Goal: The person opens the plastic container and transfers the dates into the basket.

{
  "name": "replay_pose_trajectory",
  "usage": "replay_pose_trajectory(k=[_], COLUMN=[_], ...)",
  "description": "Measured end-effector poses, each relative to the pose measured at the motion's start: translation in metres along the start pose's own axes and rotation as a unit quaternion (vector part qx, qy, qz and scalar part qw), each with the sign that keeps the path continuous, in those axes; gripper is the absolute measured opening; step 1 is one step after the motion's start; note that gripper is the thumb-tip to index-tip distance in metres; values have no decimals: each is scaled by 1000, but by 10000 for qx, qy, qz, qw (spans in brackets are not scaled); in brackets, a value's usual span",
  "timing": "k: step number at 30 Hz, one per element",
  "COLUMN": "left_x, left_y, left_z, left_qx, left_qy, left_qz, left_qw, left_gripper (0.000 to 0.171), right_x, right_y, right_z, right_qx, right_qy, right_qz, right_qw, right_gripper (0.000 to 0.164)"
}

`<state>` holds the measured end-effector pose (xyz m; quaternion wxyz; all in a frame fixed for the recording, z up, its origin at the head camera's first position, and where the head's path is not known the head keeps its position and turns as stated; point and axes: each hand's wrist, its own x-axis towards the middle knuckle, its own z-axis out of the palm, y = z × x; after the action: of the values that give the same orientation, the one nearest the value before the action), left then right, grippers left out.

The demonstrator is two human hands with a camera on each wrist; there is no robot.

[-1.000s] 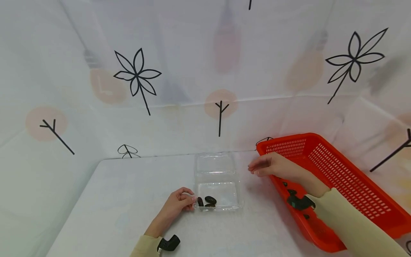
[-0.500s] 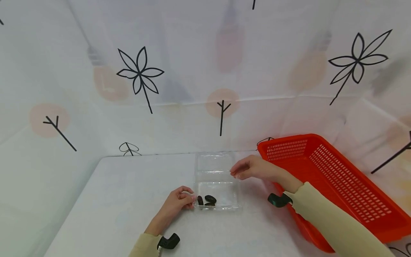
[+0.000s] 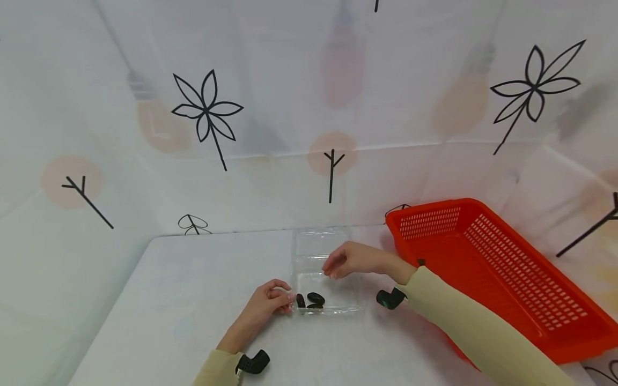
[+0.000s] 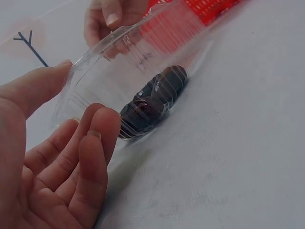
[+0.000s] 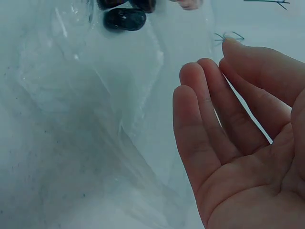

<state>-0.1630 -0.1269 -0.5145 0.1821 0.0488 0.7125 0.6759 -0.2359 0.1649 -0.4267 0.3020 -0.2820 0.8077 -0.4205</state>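
Observation:
A clear plastic clamshell box (image 3: 333, 289) lies on the table with its lid folded back. Three dark, glossy oval pieces (image 3: 316, 298), their kind uncertain, sit in its near left corner; the left wrist view shows these dark pieces (image 4: 143, 114) through the wall. My left hand (image 3: 272, 300) pinches the box's left side, thumb on the rim and fingers against the outside. Over the middle of the box hovers my right hand (image 3: 350, 260), fingers loosely bent. In the right wrist view this hand (image 5: 243, 138) shows nothing between its fingers.
A red perforated plastic basket (image 3: 572, 268) stands at the table's right side. One dark piece (image 3: 421, 262) shows inside it beside my sleeve, which hides part of the basket. A patterned white cloth (image 3: 270, 187) hangs behind the white table (image 3: 193, 289).
My right hand has moved left from the basket's near edge to above the box. The left hand stays at the box's side, and the three dark pieces lie where they were.

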Motion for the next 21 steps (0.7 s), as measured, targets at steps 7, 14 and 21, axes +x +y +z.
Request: replay_pose_trajectory(k=[7, 14, 21], left_x=[2, -1, -1], left_y=[4, 13, 14], left_z=[2, 4, 8], left_qx=[103, 258, 195], left_qy=[-103, -129, -219], left_qz=[-5, -24, -17], left_qw=[9999, 9996, 9996], left_gripper=[31, 30, 27], right_x=[17, 30, 41], right_y=[-1, -4, -3], right_z=[12, 23, 31], right_qx=[80, -1, -297], right_qy=[-280, -507, -701], right_qz=[184, 292, 388], right_qw=[9994, 9983, 9963], right_gripper=[27, 27, 29])
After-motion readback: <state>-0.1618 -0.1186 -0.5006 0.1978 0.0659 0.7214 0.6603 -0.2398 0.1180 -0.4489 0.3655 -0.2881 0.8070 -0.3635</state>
